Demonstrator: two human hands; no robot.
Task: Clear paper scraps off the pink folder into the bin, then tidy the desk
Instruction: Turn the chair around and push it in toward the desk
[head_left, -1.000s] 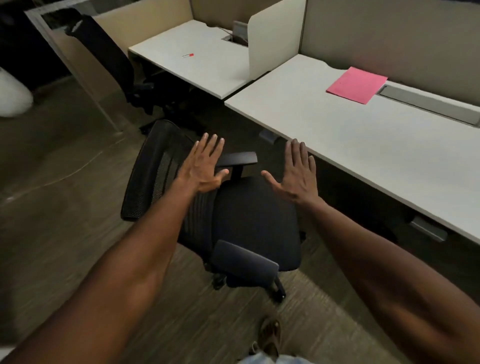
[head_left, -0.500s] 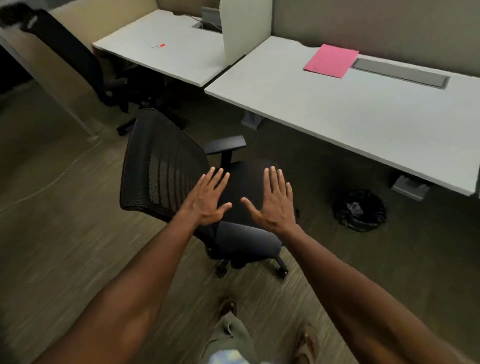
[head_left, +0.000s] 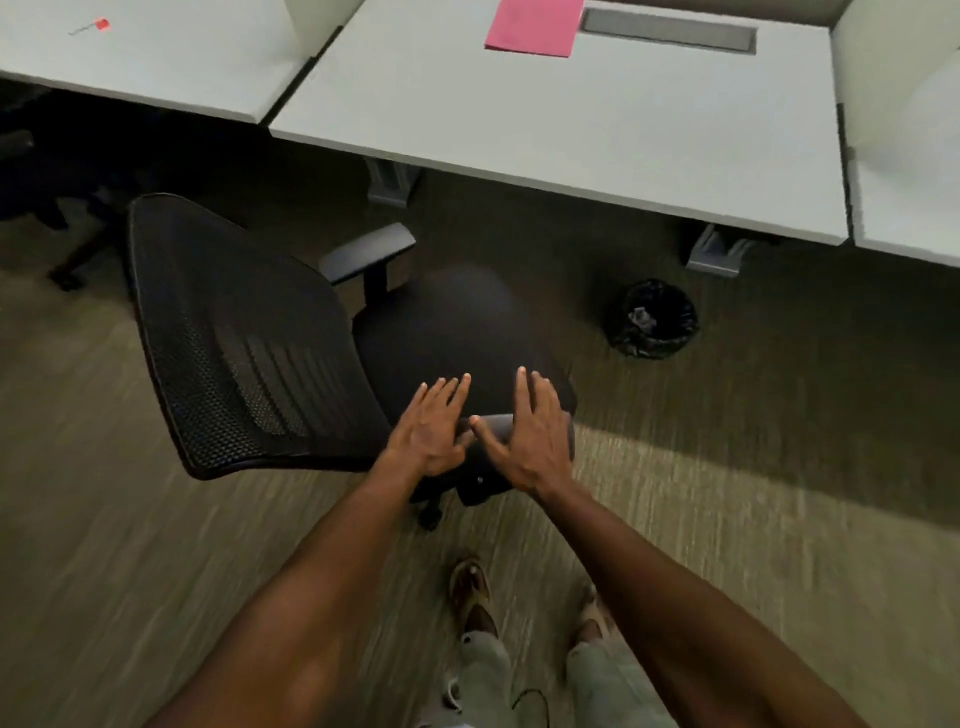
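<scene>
Both hands had dropped closer together over the near armrest (head_left: 519, 441) of the black chair (head_left: 291, 343), left hand (head_left: 434, 431) and right hand (head_left: 532, 436) flat, fingers spread, gripping nothing, pink folder (head_left: 532, 26) at the desk's (head_left: 571, 119) far edge, bin (head_left: 654, 319) on the floor near the desk's front edge.

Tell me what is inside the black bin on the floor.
The bin has a black liner, with a small crumpled greyish scrap showing inside. Anything deeper is lost in the dark liner.
</scene>
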